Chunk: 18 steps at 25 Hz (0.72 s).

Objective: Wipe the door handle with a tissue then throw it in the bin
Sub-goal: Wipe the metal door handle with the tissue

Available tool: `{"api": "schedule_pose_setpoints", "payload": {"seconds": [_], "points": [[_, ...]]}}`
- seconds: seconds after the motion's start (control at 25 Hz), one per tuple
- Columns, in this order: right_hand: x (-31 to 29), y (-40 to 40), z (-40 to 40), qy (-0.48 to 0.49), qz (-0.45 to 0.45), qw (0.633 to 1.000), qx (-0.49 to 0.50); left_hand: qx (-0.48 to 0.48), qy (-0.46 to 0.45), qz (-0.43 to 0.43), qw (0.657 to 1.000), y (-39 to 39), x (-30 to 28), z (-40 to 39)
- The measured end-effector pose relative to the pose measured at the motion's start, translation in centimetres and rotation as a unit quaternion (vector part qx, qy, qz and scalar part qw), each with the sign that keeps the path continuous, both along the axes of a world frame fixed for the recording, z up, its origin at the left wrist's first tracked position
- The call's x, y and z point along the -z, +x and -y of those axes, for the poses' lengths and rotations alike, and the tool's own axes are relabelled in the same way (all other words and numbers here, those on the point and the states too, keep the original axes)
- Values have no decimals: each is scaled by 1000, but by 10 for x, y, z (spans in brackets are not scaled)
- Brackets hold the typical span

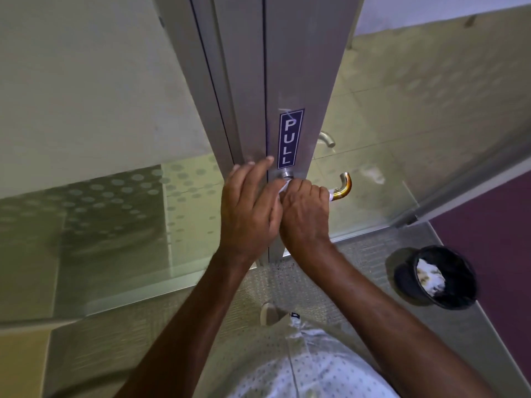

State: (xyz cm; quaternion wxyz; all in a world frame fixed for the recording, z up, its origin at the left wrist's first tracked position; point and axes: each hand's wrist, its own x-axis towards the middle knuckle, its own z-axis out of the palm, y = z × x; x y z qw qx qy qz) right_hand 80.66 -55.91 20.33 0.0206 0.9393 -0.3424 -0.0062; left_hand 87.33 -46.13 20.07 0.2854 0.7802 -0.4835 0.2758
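View: looking down from head height at a metal door frame (pixel 290 81), with glass panels on both sides of it.
Sign: a dark blue sticker (pixel 290 138) on the frame reads PULL in white letters, set vertically, just above the handle.
Handle: a curved metal lever (pixel 343 186) sticks out to the right of the frame; only its golden-lit curved end and its round base at the frame show, the middle is covered.
Right hand: the right hand (pixel 304 214) is wrapped around the handle, fingers closed over the tissue and the bar together.
Tissue: a white tissue (pixel 283 187) is pressed between the right hand and the handle; small white edges peek out at both sides of the fist, one by the frame and one near the handle's curved end.
Left hand: the left hand (pixel 248 208) rests against the frame, just left of the handle and touching the right hand; its fingers are stretched out flat and hold nothing, tips reaching up beside the bottom of the sign.
Second handle: another silver lever (pixel 327 138) shows through the glass, above and right of the handle.
Bin: a small black bin (pixel 402 278) stands on the floor, well below and to the right of the handle, with crumpled white paper (pixel 430 278) inside.
Floor: textured grey flooring (pixel 356 254) runs beneath the frame; one pale shoe (pixel 270 313) shows below the hands.
Clothing: a white dotted shirt (pixel 313 369) fills the bottom edge.
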Motion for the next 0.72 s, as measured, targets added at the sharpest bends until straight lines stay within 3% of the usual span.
{"api": "schedule_pose_setpoints", "payload": {"seconds": [0.24,0.44,0.6,0.72], "points": [[-8,2,3,2,-28,1000,6,-41,9,94,995,30,-36,20],[-7,1,14,-5,-37,997,-67,-81,-8,162,983,47,-52,34],[-2,-3,3,-23,27,999,-8,-106,-36,186,976,49,-49,41],[2,-5,-7,-14,16,1000,17,-104,-57,194,974,52,-46,45]]}}
